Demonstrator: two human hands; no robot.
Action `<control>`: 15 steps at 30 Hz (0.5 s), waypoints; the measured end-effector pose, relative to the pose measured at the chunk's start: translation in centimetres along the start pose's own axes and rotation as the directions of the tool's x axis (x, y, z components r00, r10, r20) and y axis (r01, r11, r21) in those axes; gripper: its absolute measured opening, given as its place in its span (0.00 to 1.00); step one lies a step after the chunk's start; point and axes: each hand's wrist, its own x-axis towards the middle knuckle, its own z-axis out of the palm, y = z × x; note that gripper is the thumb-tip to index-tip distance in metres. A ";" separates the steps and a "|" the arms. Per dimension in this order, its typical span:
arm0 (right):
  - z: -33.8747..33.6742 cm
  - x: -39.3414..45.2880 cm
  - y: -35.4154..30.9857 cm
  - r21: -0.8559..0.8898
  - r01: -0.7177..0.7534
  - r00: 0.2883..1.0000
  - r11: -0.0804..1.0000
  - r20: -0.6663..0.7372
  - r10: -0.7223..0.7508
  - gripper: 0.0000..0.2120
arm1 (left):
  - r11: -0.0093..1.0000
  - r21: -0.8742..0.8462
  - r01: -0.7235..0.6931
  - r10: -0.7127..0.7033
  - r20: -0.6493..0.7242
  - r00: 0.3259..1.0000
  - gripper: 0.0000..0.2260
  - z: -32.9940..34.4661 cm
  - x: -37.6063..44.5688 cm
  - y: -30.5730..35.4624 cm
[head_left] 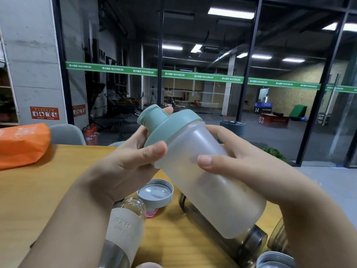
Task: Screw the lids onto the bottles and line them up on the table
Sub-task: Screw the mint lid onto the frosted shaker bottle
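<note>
- Orange package [21,145]: lies at the far left of the wooden table [58,180]; its print is too blurred to read.
- Left hand [123,163]: fingers wrapped around the teal lid [166,120], thumb pressed on its rim. Judged to be a twisting grip for tightening.
- Clear bottle with pale sleeve [125,227]: lies open-necked on the table below the left hand, no lid fitted. Sleeve lettering reads roughly "DXH"; the second line is illegible.
- Grey lid [155,194]: rests upside down just beyond that bottle, not yet used.
- Frosted bottle [208,180]: held tilted in the air above the table, lid end up and to the left.
- Right hand [241,161]: fingers closed around the frosted body, thumb across its front, apparently bracing it against the turn.
- Dark tinted bottle [247,242]: lies on its side underneath, lidless.
- Background green banner [202,76]: reads "MAXIMUM" repeatedly.
</note>
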 end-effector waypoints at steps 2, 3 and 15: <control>0.1 0.1 0.1 0.032 0.012 1.000 0.999 0.004 -0.012 0.33 | 1.000 -0.004 0.005 -0.005 -0.011 1.000 0.46 0.0 0.0 0.1; 0.1 0.1 0.1 0.036 0.016 1.000 0.999 -0.002 -0.016 0.33 | 1.000 0.001 0.011 -0.011 -0.024 1.000 0.46 0.0 0.0 0.1; 1.6 0.8 0.4 -0.296 -0.023 0.983 0.955 -0.179 -0.032 0.38 | 0.981 0.000 0.194 -0.180 -0.376 0.909 0.37 1.5 1.3 -0.8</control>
